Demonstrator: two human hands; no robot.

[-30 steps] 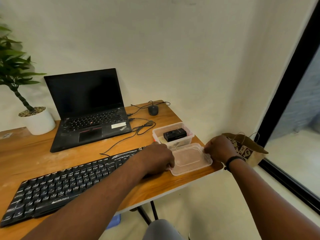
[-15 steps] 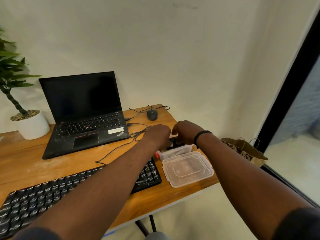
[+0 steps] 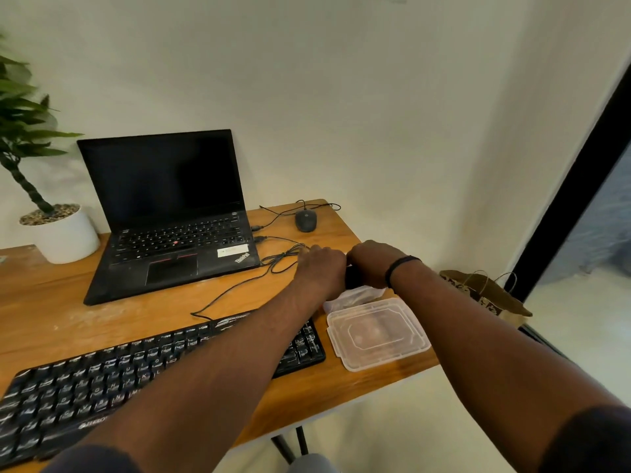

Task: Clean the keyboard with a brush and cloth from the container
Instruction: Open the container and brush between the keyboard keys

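A black keyboard (image 3: pixel 102 377) lies along the near edge of the wooden desk (image 3: pixel 51 312). At its right end stands a clear plastic container (image 3: pixel 355 297), mostly hidden under my hands. The container's clear lid (image 3: pixel 375 332) lies flat on the desk just in front of it. My left hand (image 3: pixel 319 268) rests over the container's left end, and its fingers are hidden. My right hand (image 3: pixel 372 261), with a black wristband, is curled over a black object (image 3: pixel 353 278) in the container. Brush and cloth are not visible.
An open black laptop (image 3: pixel 170 199) stands behind the keyboard, with a potted plant (image 3: pixel 68 237) to its left. A black mouse (image 3: pixel 305 220) and loose cables (image 3: pixel 239 285) lie at the back right. A brown paper bag (image 3: pixel 485 295) sits on the floor past the desk's right edge.
Both hands left the lid, which now lies on the desk, and moved back to the container. My right hand closed over the black object inside it.
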